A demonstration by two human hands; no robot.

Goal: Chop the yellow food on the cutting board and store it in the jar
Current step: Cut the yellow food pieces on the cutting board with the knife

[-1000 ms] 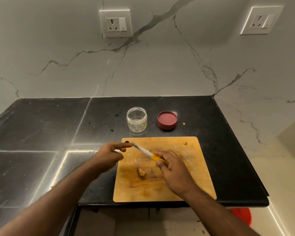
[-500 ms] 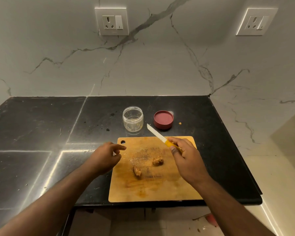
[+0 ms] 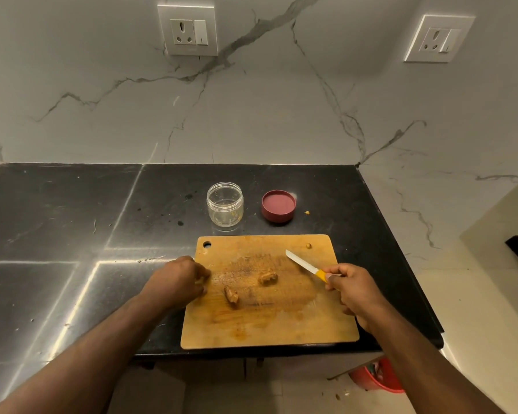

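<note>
Right hand (image 3: 352, 289) grips the knife (image 3: 307, 265) by its yellow handle, blade pointing to 10 o'clock, clear of the food. Left hand (image 3: 178, 282) sits curled at the board's 9 o'clock edge, knuckles up; whether it pinches anything I cannot tell.

Head view, the only one: two yellow-brown food chunks lie mid cutting board (image 3: 266, 327), one (image 3: 268, 277) toward 12 o'clock, the other (image 3: 231, 295) toward 8 o'clock, apart from each other. A small crumb sits at the board's 1 o'clock corner. Jar (image 3: 225, 203) is open, upright, at 12 o'clock beyond the board; its red lid (image 3: 278, 205) lies just beside it at 3 o'clock, inside up.

Handling, my read: chunks look light, small, firm-ish and lumpy, likely to roll or skid under the blade. Pin each from the flat sides with fingertips, cut across. Jar looks like light clear plastic, tips easily; steady it by the wall when loading.

Hidden: left fingertips tucked under the hand. Blade edge orientation unclear. Food type not identifiable. Jar's bottom shows faint residue, hard to make out.
</note>
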